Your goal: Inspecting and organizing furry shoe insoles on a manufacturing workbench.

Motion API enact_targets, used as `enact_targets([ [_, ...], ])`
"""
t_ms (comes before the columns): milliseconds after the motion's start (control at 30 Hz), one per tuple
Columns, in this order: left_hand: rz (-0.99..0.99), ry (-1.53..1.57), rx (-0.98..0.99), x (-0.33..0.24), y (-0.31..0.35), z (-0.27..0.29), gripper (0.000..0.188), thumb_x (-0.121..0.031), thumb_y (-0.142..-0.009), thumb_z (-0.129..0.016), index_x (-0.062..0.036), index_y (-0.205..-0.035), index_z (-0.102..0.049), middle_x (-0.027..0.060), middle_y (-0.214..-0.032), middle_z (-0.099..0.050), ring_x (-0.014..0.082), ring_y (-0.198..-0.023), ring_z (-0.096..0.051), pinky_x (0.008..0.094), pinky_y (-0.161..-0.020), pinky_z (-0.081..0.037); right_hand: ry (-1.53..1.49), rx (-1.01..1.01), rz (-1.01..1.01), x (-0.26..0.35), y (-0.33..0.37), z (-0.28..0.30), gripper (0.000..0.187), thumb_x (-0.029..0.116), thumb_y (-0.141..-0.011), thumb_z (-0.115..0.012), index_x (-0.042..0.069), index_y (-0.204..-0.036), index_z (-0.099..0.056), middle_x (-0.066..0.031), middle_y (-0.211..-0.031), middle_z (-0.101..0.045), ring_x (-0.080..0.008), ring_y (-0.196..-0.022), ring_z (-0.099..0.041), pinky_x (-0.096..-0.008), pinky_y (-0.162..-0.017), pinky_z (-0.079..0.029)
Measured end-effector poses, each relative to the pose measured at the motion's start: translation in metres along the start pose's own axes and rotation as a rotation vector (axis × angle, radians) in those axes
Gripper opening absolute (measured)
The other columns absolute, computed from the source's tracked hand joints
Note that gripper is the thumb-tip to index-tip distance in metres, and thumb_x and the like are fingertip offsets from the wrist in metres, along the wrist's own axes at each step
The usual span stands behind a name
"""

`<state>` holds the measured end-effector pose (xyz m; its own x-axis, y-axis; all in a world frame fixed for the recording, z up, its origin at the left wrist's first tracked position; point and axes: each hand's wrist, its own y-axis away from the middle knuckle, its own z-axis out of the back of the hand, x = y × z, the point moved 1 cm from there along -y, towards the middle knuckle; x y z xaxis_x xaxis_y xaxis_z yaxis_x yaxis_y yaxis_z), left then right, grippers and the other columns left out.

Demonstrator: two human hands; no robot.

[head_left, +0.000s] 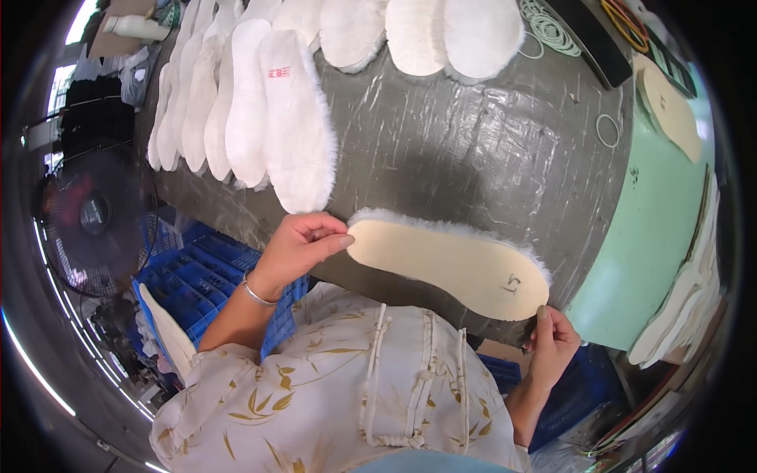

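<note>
A cream insole (pixel 441 256) with a fluffy white fleece edge lies across in front of me at the near edge of the table, its smooth side up. A dark handwritten mark is on its right, wider end. My left hand (pixel 303 244) pinches the insole's narrow left end between thumb and finger. At the opposite end, my right hand (pixel 552 335) grips the tip, thumb on the upper face and fingers curled beneath. Just beyond my left hand, a white fleece insole (pixel 296 126) with red print lies at the end of an overlapping row.
More white fleece insoles (pixel 414 35) line the table's far side. The dark table (pixel 473 150) bears a white ring (pixel 607 131) and a coil of cord (pixel 550 27). Rightward is a pale green board (pixel 643 236) with insoles. Blue crates (pixel 193 276) and a fan (pixel 95 213) stand left.
</note>
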<state>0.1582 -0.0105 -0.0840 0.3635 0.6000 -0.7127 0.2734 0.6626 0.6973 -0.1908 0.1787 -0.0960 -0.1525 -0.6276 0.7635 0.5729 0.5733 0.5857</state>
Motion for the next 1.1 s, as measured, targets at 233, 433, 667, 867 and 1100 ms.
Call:
enact_targets([
  [233,-0.056,0.027,0.042,0.017,-0.006,0.007,0.005,-0.005,-0.087,-0.071,-0.0022,-0.090,-0.069,-0.0035,-0.079,-0.060,0.0010,-0.061,-0.048,0.0179,-0.053,-0.037,0.041,-0.012,0.014,0.004,-0.001,0.000,0.017,0.013,-0.091,-0.068,-0.004,-0.092,-0.070,0.0001,-0.055,-0.054,-0.0044,-0.040,-0.044,-0.0188,-0.039,-0.035],
  [433,-0.209,0.054,0.027,0.022,-0.006,0.002,0.008,0.003,-0.084,-0.071,0.0022,-0.091,-0.067,0.0043,-0.098,-0.061,0.0053,-0.065,-0.056,0.0192,-0.054,-0.042,-0.023,-0.026,-0.015,0.001,-0.002,0.001,0.015,0.010,-0.091,-0.068,-0.005,-0.091,-0.070,-0.0011,-0.054,-0.054,-0.0045,-0.039,-0.043,-0.0189,-0.039,-0.036],
  [667,-0.045,0.067,-0.025,0.020,0.001,-0.002,0.011,0.000,-0.085,-0.071,0.0021,-0.095,-0.069,0.0058,-0.098,-0.066,0.0091,-0.074,-0.065,0.0206,-0.057,-0.050,0.002,-0.047,0.018,0.002,-0.002,-0.003,0.014,0.010,-0.091,-0.068,-0.004,-0.089,-0.070,-0.0014,-0.054,-0.054,-0.0047,-0.039,-0.042,-0.0192,-0.038,-0.035],
  [867,-0.080,0.149,-0.056,0.023,0.002,-0.007,0.009,-0.003,-0.086,-0.070,0.0021,-0.093,-0.069,0.0045,-0.095,-0.068,0.0067,-0.072,-0.064,0.0204,-0.061,-0.052,0.057,-0.044,0.031,0.002,-0.002,-0.003,0.019,0.018,-0.091,-0.069,-0.001,-0.089,-0.071,0.0018,-0.055,-0.050,-0.0040,-0.040,-0.038,-0.0192,-0.038,-0.033],
  [1100,-0.146,0.120,-0.094,0.016,0.004,-0.005,0.011,-0.006,-0.085,-0.072,0.0018,-0.093,-0.071,0.0043,-0.086,-0.069,0.0054,-0.067,-0.063,0.0189,-0.054,-0.049,0.146,-0.136,0.132,0.007,-0.003,0.007,0.017,0.011,-0.088,-0.072,0.001,-0.076,-0.063,0.0030,-0.059,-0.051,-0.0026,-0.049,-0.042,-0.0170,-0.047,-0.035],
])
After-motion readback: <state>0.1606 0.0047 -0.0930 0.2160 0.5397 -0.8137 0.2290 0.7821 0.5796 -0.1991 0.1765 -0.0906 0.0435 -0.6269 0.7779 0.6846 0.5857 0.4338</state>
